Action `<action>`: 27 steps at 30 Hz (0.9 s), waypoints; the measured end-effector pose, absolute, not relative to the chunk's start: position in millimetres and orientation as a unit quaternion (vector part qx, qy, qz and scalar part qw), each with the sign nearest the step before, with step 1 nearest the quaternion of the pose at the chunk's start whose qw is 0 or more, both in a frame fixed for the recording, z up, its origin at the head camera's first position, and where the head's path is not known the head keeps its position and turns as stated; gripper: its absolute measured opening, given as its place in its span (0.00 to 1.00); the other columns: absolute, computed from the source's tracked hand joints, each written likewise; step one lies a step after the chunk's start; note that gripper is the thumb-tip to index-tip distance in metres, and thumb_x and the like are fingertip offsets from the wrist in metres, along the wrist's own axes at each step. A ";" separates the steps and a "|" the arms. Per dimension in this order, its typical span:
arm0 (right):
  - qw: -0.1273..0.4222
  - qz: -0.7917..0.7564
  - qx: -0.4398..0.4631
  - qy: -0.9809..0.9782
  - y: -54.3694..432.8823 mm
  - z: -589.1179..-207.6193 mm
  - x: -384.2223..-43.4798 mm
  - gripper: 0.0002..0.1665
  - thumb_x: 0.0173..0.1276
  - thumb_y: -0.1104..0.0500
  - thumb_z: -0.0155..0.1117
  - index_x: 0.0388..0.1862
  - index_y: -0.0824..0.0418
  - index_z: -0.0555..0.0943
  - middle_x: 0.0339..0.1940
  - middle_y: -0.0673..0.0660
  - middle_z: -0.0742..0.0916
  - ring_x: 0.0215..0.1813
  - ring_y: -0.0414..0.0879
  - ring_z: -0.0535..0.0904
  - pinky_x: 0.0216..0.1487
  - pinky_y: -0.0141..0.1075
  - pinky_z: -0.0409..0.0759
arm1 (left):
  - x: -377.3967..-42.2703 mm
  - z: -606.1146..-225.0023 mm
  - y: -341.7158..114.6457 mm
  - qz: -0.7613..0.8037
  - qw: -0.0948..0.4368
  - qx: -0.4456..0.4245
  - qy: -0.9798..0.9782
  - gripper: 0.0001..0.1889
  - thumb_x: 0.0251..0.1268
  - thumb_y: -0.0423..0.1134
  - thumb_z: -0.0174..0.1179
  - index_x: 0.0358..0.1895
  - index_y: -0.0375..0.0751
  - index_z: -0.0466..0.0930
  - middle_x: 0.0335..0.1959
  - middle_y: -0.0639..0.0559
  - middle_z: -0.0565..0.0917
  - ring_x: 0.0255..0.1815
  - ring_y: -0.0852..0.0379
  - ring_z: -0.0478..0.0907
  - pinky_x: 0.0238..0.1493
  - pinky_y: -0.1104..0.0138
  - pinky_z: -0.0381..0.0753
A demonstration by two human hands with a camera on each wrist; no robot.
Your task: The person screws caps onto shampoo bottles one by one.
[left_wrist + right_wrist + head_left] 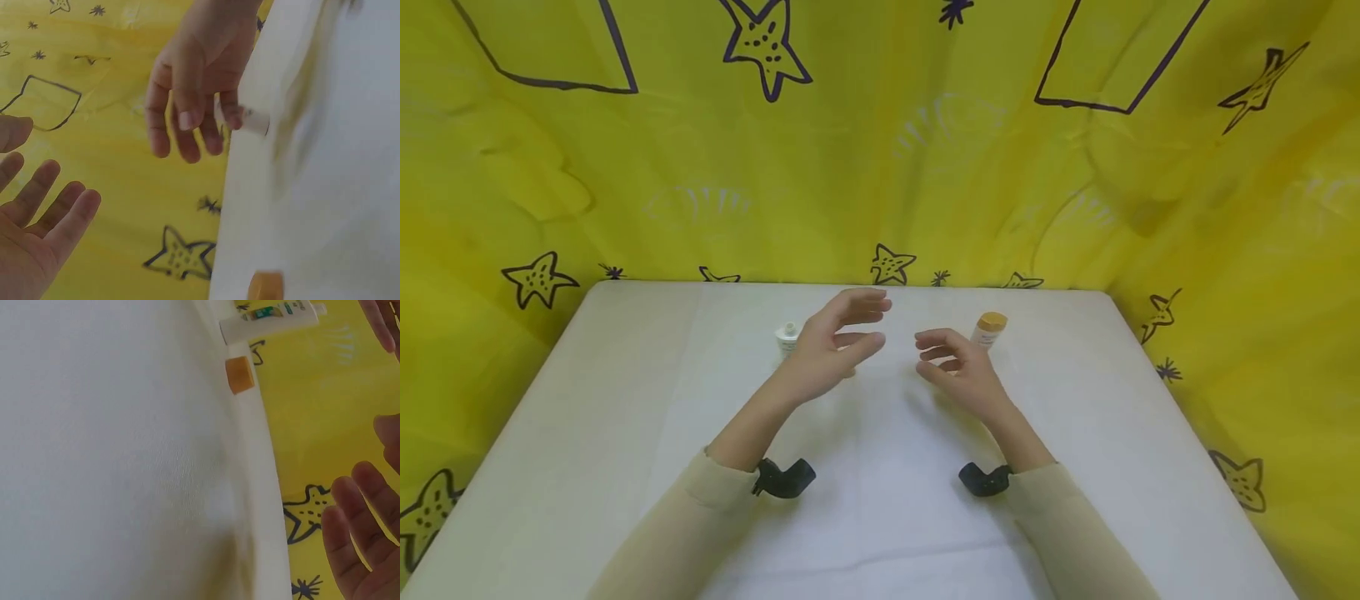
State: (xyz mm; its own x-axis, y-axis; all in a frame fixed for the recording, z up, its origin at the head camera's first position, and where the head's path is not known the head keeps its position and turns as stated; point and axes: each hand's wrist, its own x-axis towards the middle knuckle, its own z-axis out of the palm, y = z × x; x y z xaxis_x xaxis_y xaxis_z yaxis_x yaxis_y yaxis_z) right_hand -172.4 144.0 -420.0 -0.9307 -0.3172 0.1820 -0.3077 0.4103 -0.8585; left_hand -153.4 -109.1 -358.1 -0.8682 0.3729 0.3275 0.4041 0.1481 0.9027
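Note:
My left hand (838, 346) is raised over the table with its fingers loosely bent and nothing in it. Beside it, partly hidden by the hand, stands a white bottle (787, 336) with an uncovered neck; its green label shows in the right wrist view. Close to that bottle's base, an orange cap (239, 375) sits on the table. The right hand (962, 371) also hovers with relaxed fingers and holds nothing. Just behind it is a second white bottle with an orange top (992, 321), its lower part covered by the hand.
A white-covered table (887, 500) lies under both hands, with a crease near its front. Yellow cloth (850, 167) with drawn stars hangs behind and along the sides. Each wrist carries a black camera mount (786, 479) beside a pale sleeve (677, 533).

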 end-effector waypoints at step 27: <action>0.104 -0.373 -0.241 0.890 59.0 -424.6 -176.1 0.34 0.65 0.48 0.70 0.71 0.43 0.72 0.68 0.41 0.77 0.64 0.45 0.76 0.62 0.47 0.76 | -153.4 -402.3 -228.8 -0.577 0.000 -0.136 -0.805 0.36 0.68 0.42 0.66 0.75 0.47 0.59 0.73 0.43 0.67 0.74 0.39 0.63 0.70 0.41 0.64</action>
State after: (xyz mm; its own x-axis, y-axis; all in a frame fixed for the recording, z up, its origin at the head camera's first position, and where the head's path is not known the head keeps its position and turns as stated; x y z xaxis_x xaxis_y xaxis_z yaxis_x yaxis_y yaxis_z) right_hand -176.1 59.0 -424.6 -0.8617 -0.5074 -0.0053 -0.3517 0.6046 -0.7147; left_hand -153.4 -228.8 -402.3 -0.9631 0.2183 0.1577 0.2193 0.2961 0.9296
